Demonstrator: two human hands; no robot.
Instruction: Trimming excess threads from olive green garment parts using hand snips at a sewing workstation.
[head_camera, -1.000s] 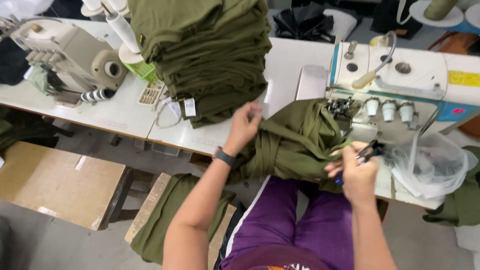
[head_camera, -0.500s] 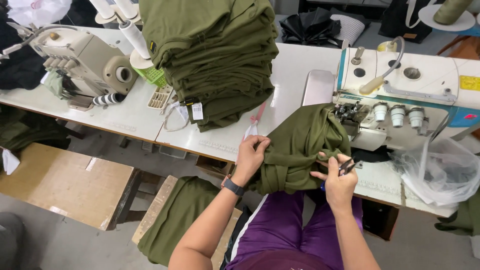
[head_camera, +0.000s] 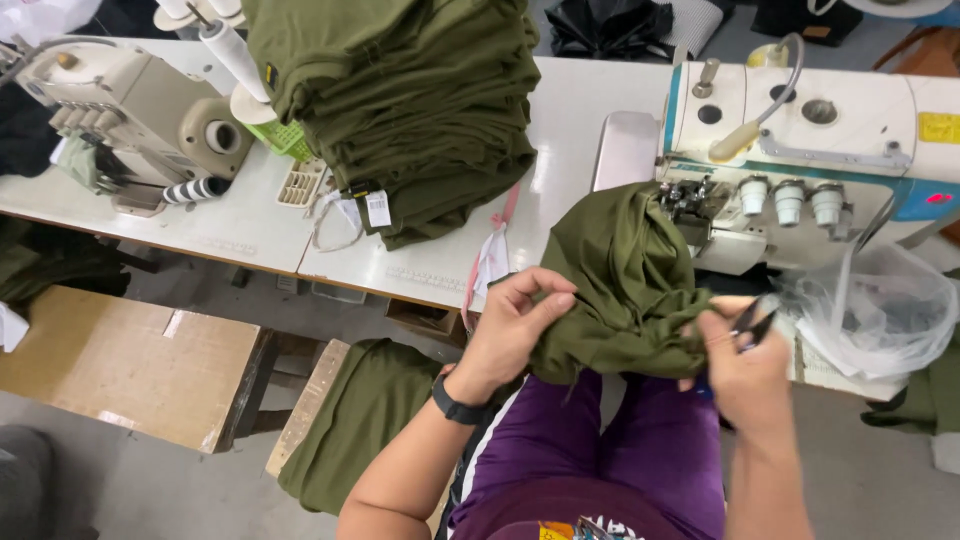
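The left hand (head_camera: 515, 325) is pinching the olive garment (head_camera: 625, 285), which is draping lengthwise from the sewing machine (head_camera: 800, 150) toward the lap; the right hand (head_camera: 745, 365) is closing around what look like small snips (head_camera: 750, 322).

Two sewing machines stand on the white table (head_camera: 590, 150): one beige machine (head_camera: 120, 110) at far left, one white and blue machine (head_camera: 800, 150) at far right; three knobs (head_camera: 788, 200) in a row on the right machine's front; one tall stack of folded olive garments (head_camera: 410, 110) far in the middle; one olive garment (head_camera: 625, 290) near the right machine; one more olive heap (head_camera: 350, 430) on the near bench; two hands, the left hand (head_camera: 510, 330) and the right hand (head_camera: 745, 365); one pair of small snips (head_camera: 752, 322); one black wristband (head_camera: 460, 408); one clear plastic bag (head_camera: 880, 310) at right; one brown board (head_camera: 120, 365) at near left.
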